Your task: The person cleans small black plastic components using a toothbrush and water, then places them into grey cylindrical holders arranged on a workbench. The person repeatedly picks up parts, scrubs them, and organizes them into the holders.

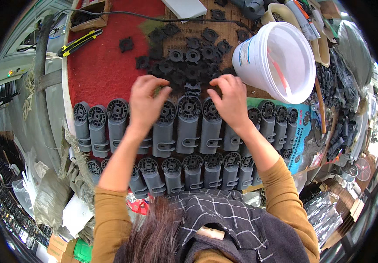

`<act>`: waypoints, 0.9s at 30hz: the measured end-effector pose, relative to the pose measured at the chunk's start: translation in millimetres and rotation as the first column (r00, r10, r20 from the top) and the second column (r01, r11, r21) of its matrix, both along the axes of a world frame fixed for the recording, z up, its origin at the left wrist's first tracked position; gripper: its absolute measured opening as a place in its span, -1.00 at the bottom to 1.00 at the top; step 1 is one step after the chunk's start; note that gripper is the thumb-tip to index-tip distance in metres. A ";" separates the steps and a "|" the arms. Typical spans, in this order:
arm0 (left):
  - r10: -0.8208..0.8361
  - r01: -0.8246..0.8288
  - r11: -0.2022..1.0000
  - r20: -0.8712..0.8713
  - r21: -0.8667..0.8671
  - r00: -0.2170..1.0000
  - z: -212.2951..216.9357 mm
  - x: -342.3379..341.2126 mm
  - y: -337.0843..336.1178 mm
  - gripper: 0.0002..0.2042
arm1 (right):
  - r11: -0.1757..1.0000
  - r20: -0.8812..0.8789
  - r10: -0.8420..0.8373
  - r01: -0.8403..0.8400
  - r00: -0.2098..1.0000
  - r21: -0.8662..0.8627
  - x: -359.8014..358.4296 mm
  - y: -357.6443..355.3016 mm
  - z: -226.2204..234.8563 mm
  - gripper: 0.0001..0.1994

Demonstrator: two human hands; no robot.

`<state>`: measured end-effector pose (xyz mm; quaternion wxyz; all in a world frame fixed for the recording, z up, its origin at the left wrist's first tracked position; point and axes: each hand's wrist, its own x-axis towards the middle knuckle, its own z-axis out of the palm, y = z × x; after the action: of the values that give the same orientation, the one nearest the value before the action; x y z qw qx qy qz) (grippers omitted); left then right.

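Note:
Two rows of grey plastic cylinder parts (188, 125) with round ribbed black-grey ends lie side by side on a red-topped table (101, 70). Behind them sits a heap of black gear-like caps (189, 57). My left hand (145, 103) rests over the upper row, fingers curled at the near edge of the cap heap. My right hand (229, 98) is beside it over the same row, fingertips pinching toward a black cap (193, 86). Whether either hand actually holds a cap is hidden by the fingers.
A tipped white plastic bucket (281, 59) lies at the right. A yellow-black utility knife (79, 42) and a cardboard box (90, 15) are at the back left, with a black cable across the table. Black parts (342, 127) pile at the far right.

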<state>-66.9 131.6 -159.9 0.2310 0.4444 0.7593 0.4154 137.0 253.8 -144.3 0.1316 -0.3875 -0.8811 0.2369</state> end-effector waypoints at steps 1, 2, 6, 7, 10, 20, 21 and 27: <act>0.006 -0.006 1.000 -0.007 0.024 1.000 3.3 18.1 1.5 -0.80 | 0.997 -0.028 0.073 -0.072 0.997 0.026 -3.2 -1.0 -0.5 -0.76; -0.037 0.037 0.999 0.005 -0.019 0.999 6.5 31.7 3.1 -0.72 | 0.990 -0.043 0.137 -0.135 0.990 0.033 -6.9 -2.0 -1.1 -0.73; -0.064 0.062 0.992 -0.020 -0.114 0.998 12.7 54.0 8.1 -0.52 | 0.970 0.006 0.218 -0.217 0.976 0.111 -19.7 -8.4 -5.2 -0.67; -0.024 0.028 0.993 0.034 -0.112 0.999 12.9 50.1 7.9 -0.53 | 0.971 -0.012 0.228 -0.226 0.974 0.081 -21.7 -8.3 -7.0 -0.67; 0.018 -0.023 0.992 -0.037 -0.125 0.999 12.3 26.1 3.6 -0.57 | 0.971 -0.054 0.239 -0.237 0.970 0.038 -25.7 -6.6 -13.6 -0.67; 0.073 -0.221 0.868 -0.326 -0.445 0.942 1.2 23.8 37.5 -0.41 | 0.994 -0.168 0.110 -0.110 0.980 0.010 -28.7 -9.9 -25.2 -0.71; 0.098 -0.218 0.893 -0.302 -0.394 0.948 -2.3 26.5 42.9 -0.37 | 0.996 -0.181 0.082 -0.084 0.980 -0.004 -25.6 -11.1 -23.9 -0.70; 0.193 -0.168 0.946 0.066 -0.276 0.979 -8.6 34.3 48.6 -0.47 | 0.988 -0.221 -0.062 0.028 0.973 -0.152 -8.7 -17.5 -14.0 -0.71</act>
<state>-32.6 180.2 -168.4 0.2849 0.3177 0.8348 0.3479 128.4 236.4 -158.3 0.2066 -0.3868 -0.8316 0.3408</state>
